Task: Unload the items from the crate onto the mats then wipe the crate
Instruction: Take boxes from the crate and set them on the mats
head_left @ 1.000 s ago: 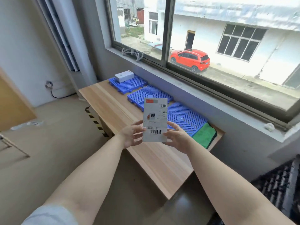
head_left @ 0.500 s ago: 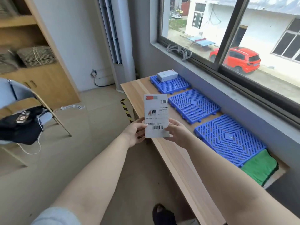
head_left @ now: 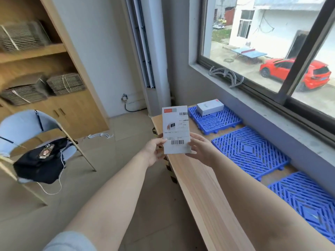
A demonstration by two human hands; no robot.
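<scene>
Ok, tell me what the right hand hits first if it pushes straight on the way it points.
The right hand is already on the white box and points left; past it, the left hand.

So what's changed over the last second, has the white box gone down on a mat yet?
Not yet. Both the left hand and right hand still hold the white box upright above the table edge. Only the view swung left: the cabinet and chair came in, the green cloth dropped out of frame. The small white box stays on the far blue mat; the other two mats remain bare.
</scene>
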